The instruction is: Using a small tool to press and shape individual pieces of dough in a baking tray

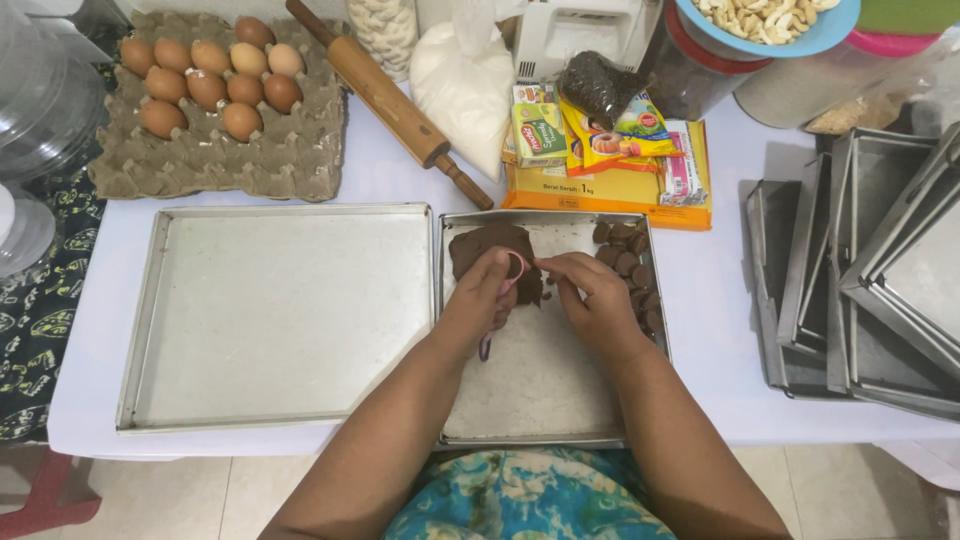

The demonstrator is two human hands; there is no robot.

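Brown dough (490, 248) lies as a flattened slab at the far left end of the smaller metal tray (540, 400), which sits on the white tabletop (715, 330) straight in front of the person. The left hand (487, 292) rests on the near edge of the slab, its grip closed around a pink ring-shaped cutter (515, 267) whose rim shows between the fingers; a thin pink piece also shows below the hand on the tray floor, though what it is cannot be told. The right hand (597, 297) is just beside the left, fingers curled with thumb and forefinger pinched together at the cutter's rim; whether anything is held between them cannot be told. Along the tray's right wall a cluster of small round brown dough pieces (632, 272) lies in loose rows, touching one another. A larger metal tray (275, 310) lies just beside the smaller one on the left. Behind it sits a grey egg carton (290, 150) with brown eggs (210, 75) in its far left corner, and a wooden rolling pin (390, 100) lies slantwise near it. Yellow and green packets (610, 160) lie behind the smaller tray, next to a white bag (465, 85). A stack of metal pans (870, 270) stands at the right, well apart from the hands.
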